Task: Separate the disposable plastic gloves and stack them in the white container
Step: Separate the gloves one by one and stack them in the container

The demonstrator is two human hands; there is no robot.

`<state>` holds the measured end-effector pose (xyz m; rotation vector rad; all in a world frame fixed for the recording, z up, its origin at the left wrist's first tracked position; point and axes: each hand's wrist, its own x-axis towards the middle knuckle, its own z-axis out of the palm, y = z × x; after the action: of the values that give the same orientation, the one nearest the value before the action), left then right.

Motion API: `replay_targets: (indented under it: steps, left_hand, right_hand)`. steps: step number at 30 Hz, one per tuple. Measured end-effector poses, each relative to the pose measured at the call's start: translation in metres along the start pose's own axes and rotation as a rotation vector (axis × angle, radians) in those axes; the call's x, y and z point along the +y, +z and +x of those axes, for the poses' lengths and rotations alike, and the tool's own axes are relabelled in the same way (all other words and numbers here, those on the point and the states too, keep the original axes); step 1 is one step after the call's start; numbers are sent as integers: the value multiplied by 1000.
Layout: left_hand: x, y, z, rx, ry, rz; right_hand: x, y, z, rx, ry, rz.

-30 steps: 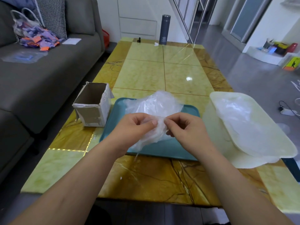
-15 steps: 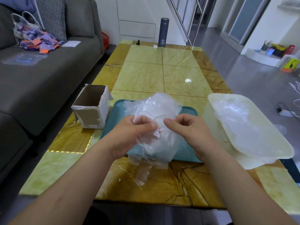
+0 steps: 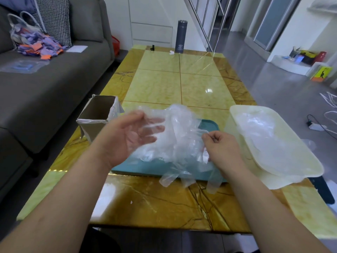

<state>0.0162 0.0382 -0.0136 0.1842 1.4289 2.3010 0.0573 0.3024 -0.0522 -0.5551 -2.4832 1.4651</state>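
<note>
The gloves (image 3: 182, 136) are a loose, clear clump that we hold just above the teal tray (image 3: 145, 167), near the near edge of the tabletop (image 3: 164, 203). A few of the gloves' empty finger sleeves trail down over the tray's near rim. Our right hand (image 3: 222, 148) pinches a fold of film between thumb and forefinger, its fingers (image 3: 206, 136) curled tight. We judge that grip anchors the clump so one sheet can be peeled away from it. Our left hand (image 3: 127, 137) is palm up on the clump's left side, fingers (image 3: 145, 125) spread wide and fairly straight. Thin film lies across them. The hand is blurred, so we cannot tell whether that film is a single glove already free of the rest. Working over the tray seems meant to catch whatever slips.

The white container (image 3: 299, 143) sits at the right edge of the tabletop, just beside the tray. It is close to the pinching hand, which keeps the carry short. The stacked gloves (image 3: 264, 143) already lie flat in it, so we judge the task well begun but not finished.

An open cardboard box (image 3: 94, 114) stands at the left edge, with a label on its torn flap too small to read. At the far edge a dark flask (image 3: 180, 36) bears a small emblem, also illegible.
</note>
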Motion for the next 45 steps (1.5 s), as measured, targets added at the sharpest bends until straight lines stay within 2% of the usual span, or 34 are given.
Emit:
replay_targets:
  steps: [3, 5, 9, 12, 16, 18, 20, 23, 28, 32, 35, 40, 45]
  left_hand:
    - [9, -1, -16, -239, -58, -15]
    - [2, 6, -18, -283, -82, 67]
    - [-18, 24, -10, -139, -95, 309]
    - [-29, 30, -3, -4, -103, 343]
    - [-34, 30, 3, 100, -106, 343]
    - [-37, 28, 5, 135, -120, 342]
    - [-39, 26, 6, 158, -124, 356]
    - [-39, 22, 8, 156, -129, 386]
    - [-37, 12, 9, 92, -169, 493]
    - [-35, 3, 9, 73, -202, 625]
    - [-39, 0, 9, 72, -125, 545]
    - [-36, 7, 8, -63, -130, 172]
    - [-36, 4, 11, 95, -88, 119]
  right_hand:
    - [-4, 2, -1, -7, -14, 21]
    - [-9, 6, -3, -78, 1, 160]
    - [-17, 10, -9, -295, 110, 479]
    - [-18, 8, -9, -425, 200, 617]
    - [-18, 5, -6, -429, 220, 551]
    - [-21, 4, -9, -481, 286, 644]
    - [-23, -1, -13, -539, 312, 693]
    - [-24, 0, -17, -606, 234, 685]
    - [-20, 8, -15, -468, 270, 733]
    - [-21, 1, -15, -536, 301, 805]
    - [-26, -3, -18, -633, 265, 838]
    - [-31, -2, -21, -662, 227, 832]
    - [-29, -5, -22, -647, 263, 775]
